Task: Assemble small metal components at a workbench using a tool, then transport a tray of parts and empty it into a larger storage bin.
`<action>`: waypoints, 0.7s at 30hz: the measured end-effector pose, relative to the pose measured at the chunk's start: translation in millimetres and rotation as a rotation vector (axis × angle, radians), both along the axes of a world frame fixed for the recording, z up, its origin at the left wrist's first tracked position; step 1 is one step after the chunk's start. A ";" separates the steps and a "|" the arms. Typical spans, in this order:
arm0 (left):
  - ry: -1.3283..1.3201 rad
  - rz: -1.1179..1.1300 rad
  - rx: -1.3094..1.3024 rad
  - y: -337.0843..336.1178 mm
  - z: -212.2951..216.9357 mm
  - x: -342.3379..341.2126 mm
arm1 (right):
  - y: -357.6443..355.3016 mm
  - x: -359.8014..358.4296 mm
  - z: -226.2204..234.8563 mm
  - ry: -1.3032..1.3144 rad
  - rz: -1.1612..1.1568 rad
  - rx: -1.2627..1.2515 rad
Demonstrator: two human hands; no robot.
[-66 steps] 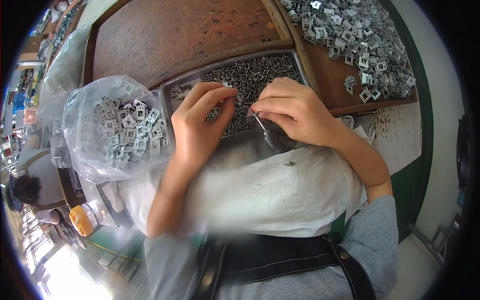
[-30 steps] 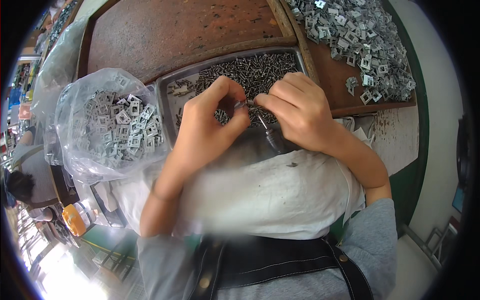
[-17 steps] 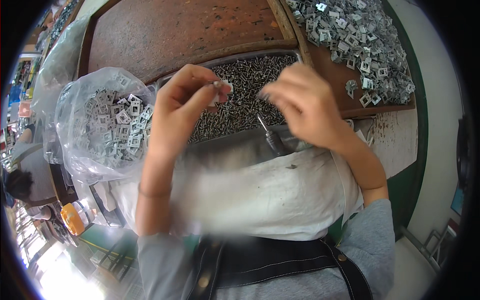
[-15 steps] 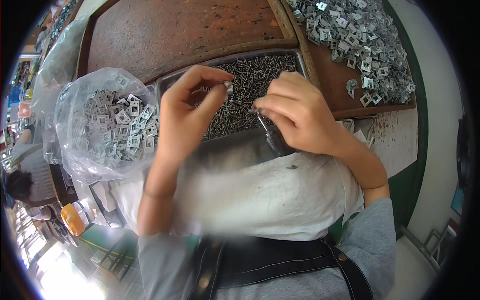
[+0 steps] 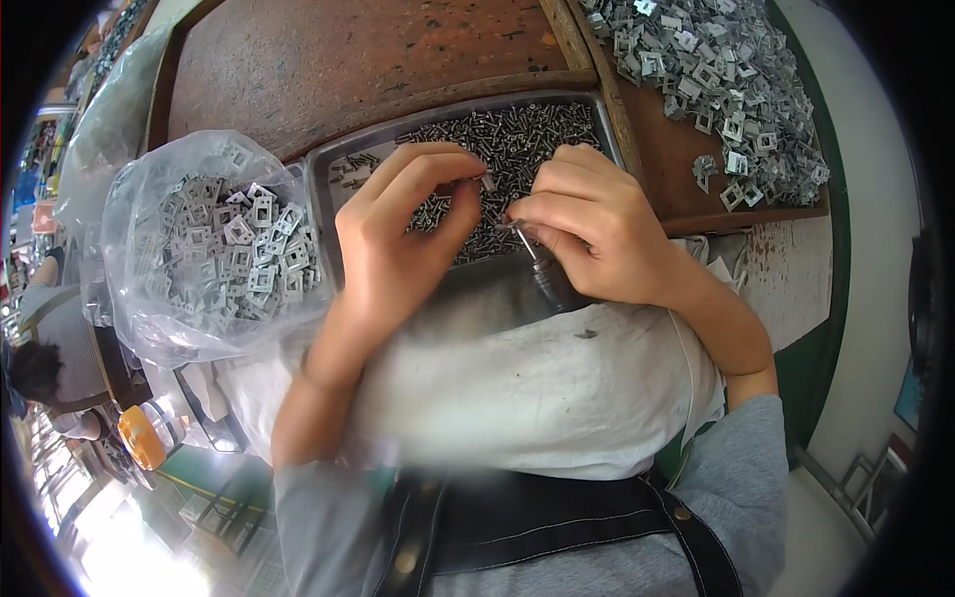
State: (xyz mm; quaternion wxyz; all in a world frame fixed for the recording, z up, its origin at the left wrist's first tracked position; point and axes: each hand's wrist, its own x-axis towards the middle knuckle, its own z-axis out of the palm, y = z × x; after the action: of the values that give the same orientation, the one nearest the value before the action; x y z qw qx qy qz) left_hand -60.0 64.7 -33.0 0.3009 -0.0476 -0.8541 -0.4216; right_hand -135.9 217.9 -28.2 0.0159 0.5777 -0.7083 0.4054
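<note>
My left hand (image 5: 403, 224) hovers over a metal tray (image 5: 320, 189) filled with small dark screws (image 5: 522, 134). Its thumb and forefinger pinch a small silvery metal piece (image 5: 488, 182), mostly hidden by the fingertips. To the right, my right hand (image 5: 602, 224) is closed, its fingertips pressed together at the upper end of a thin-shafted tool with a black ribbed handle (image 5: 550, 284), which looks like a screwdriver. Something small and dark shows at those fingertips, too small to name. The two hands are close together but apart.
A clear plastic bag (image 5: 134, 289) of square metal frames stands left of the tray. A heap of similar metal parts (image 5: 696, 70) lies on the brown bench at the far right. Wooden strips (image 5: 477, 92) border the tray. White cloth (image 5: 537, 398) covers my lap.
My left hand has moved right, toward my right hand, with the small metal piece, uncovering the tray's left end. My right hand and the tool have hardly moved.
</note>
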 end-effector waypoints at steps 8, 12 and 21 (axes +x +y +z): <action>0.042 -0.009 -0.043 0.0 -0.4 0.1 | 0.2 -1.5 0.2 0.012 0.012 -0.014; 0.085 -0.006 -0.109 -0.8 -2.4 -0.4 | 1.6 -3.0 -0.7 0.019 0.023 -0.040; 0.098 -0.068 -0.244 -1.3 0.7 0.6 | 0.5 -3.0 -2.4 0.024 0.019 -0.064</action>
State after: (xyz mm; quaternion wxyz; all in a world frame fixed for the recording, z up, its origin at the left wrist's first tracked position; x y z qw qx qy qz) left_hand -59.4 63.4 -32.3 0.3197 -0.1332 -0.8813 -0.3216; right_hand -138.9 218.4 -30.6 0.0390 0.5883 -0.6893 0.4210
